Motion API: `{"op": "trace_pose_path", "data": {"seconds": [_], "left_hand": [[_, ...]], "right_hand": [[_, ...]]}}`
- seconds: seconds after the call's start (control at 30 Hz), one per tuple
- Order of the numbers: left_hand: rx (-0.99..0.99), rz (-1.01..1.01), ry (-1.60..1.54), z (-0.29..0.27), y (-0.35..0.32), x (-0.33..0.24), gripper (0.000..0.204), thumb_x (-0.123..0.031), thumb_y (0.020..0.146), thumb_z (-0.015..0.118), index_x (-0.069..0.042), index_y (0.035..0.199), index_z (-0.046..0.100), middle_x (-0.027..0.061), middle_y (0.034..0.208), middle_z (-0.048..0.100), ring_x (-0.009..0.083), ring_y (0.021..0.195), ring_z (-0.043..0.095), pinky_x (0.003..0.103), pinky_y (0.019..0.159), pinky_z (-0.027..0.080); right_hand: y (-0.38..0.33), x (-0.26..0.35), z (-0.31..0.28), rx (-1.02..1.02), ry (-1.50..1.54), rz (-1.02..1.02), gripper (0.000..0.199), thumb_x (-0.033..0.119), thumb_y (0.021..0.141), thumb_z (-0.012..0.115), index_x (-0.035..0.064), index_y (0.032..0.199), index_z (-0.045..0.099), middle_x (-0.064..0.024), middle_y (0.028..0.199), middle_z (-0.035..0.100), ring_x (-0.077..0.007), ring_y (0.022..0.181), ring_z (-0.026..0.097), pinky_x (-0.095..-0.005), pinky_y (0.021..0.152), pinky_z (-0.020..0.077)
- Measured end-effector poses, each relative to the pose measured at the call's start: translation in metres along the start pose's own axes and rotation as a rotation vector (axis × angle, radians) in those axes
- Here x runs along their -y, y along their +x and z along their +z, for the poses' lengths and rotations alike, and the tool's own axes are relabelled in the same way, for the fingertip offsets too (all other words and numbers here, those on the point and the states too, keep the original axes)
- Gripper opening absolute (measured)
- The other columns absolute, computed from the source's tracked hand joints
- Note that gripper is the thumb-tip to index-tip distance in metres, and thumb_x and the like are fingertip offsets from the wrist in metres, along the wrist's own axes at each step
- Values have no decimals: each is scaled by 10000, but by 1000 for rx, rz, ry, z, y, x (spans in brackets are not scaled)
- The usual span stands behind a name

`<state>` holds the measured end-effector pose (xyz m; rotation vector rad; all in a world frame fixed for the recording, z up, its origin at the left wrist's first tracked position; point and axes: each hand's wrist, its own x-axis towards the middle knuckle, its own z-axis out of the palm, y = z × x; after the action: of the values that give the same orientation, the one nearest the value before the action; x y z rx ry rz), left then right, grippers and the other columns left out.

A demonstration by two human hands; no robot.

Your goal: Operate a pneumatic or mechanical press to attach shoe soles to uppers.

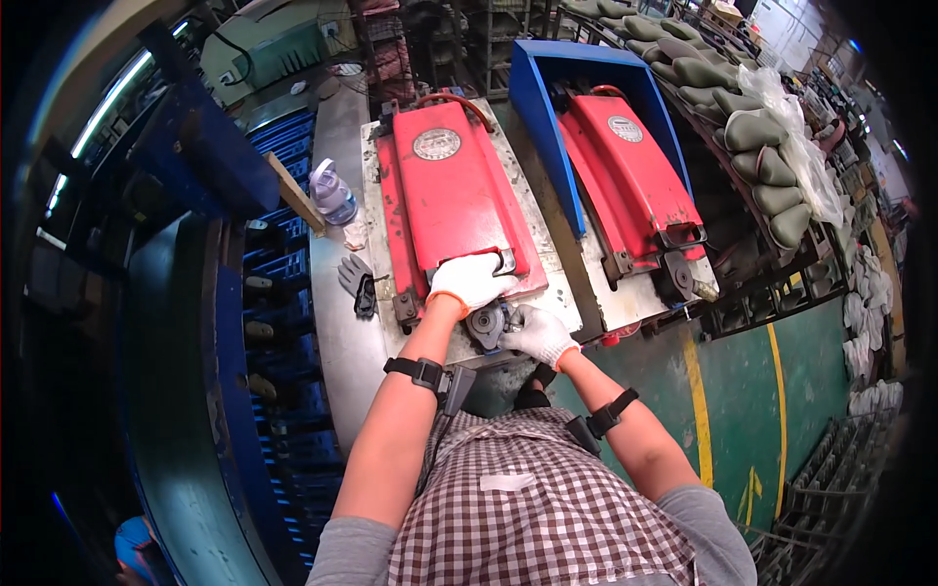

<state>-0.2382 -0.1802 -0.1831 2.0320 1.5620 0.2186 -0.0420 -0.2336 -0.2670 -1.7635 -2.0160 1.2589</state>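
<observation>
Both my hands wear white knitted gloves with orange cuffs. At the front end of a red machine cover [454, 195], my left hand [469, 281] is closed over the cover's handle [506, 262], which the glove partly hides. Just below it, my right hand [539, 335] has its fingers curled in at the right side of a round grey metal fitting [486, 326]. What those fingertips hold, if anything, is too small to make out. The cover lies on a worn, pale metal plate [549, 293].
To the right stands a second red cover [625, 166] inside a blue guard [547, 127]. A rack holds several grey-green shoe-shaped pieces [757, 130]. On the left bench [342, 322] are a clear bottle [333, 195] and a grey glove [355, 276]. A conveyor belt [176, 391] runs farther left.
</observation>
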Motion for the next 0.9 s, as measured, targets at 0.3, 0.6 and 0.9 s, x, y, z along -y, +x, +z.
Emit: {"op": "trace_pose_path", "data": {"seconds": [0.3, 0.6, 0.9], "left_hand": [[2, -39, 14, 1, 2, 4, 539, -587, 901, 628, -83, 1081, 697, 209, 1107, 729, 399, 1056, 689, 481, 920, 521], [-42, -24, 3, 3, -3, -3, 488, -549, 907, 633, -95, 1075, 691, 205, 1082, 734, 399, 1023, 698, 498, 908, 527], [-33, 18, 58, 5, -1, 6, 485, -534, 935, 599, -80, 1091, 663, 202, 1089, 727, 409, 1030, 693, 508, 909, 532]], "right_hand": [[3, 5, -6, 80, 168, 73, 449, 381, 672, 861, 49, 888, 648, -97, 814, 691, -212, 751, 654, -352, 767, 539], [-45, 36, 64, 378, 953, 382, 400, 472, 996, 636, 82, 1059, 570, -50, 753, 597, -187, 513, 545, -352, 514, 534], [-40, 18, 68, 837, 565, 337, 644, 694, 1018, 452, 89, 1142, 634, -94, 790, 699, -148, 549, 594, -251, 487, 418]]}}
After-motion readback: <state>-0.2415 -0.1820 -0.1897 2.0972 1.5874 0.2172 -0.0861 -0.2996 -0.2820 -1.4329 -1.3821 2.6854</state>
